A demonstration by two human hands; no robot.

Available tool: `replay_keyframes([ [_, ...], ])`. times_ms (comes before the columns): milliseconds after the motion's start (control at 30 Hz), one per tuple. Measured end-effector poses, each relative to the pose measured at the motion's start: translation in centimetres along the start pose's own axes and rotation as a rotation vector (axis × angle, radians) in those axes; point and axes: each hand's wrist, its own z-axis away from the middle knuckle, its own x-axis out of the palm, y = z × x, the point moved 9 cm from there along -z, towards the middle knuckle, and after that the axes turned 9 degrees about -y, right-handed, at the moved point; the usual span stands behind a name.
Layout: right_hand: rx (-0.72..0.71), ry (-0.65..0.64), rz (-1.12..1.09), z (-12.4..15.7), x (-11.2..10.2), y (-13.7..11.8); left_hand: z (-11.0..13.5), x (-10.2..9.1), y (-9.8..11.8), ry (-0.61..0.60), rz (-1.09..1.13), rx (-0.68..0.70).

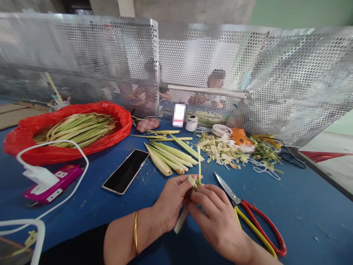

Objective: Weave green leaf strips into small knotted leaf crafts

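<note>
Both hands meet over the near middle of the blue table. My left hand (171,198), with a gold bangle at the wrist, pinches a pale green plant-leaf strip (199,167). Fingers of my right hand (216,215) close on the same strip from the other side. One narrow end stands upright above the fingertips, a folded piece lies by the left thumb, and a wider tail hangs below; the part between the fingers is hidden. Scissors (242,202) with red and yellow handles lie beside my right hand. Beyond the hands rest several thick pale leaf stalks (171,158).
At left, a red plastic bag (121,127) holds long leaf strips. A phone (127,171) and a magenta power strip (59,186) with a white cable lie nearer. Leaf scraps (223,151) and a tape roll (221,130) sit back right. Perforated metal screen (182,55) stands behind; people sit beyond it.
</note>
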Motion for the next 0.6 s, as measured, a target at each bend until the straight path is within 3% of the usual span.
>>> replay_keyframes([
  [67,0.143,0.068,-0.157,0.1,-1.2,1.7,0.0,0.1,0.0,-0.017,-0.04,-0.008],
  [167,0.471,0.187,-0.44,1.3,-2.0,5.5,0.0,0.3,-0.3,-0.032,-0.137,-0.055],
  [300,0.957,0.208,-0.847,4.0,1.0,9.0,0.0,0.5,-0.4,-0.069,-0.223,-0.059],
  [400,1.069,0.197,-1.042,4.4,2.8,9.0,0.0,0.3,-0.3,-0.055,-0.253,-0.047],
  [600,1.116,0.243,-1.166,4.3,3.5,9.0,-0.1,0.8,0.3,-0.101,-0.205,-0.006],
])
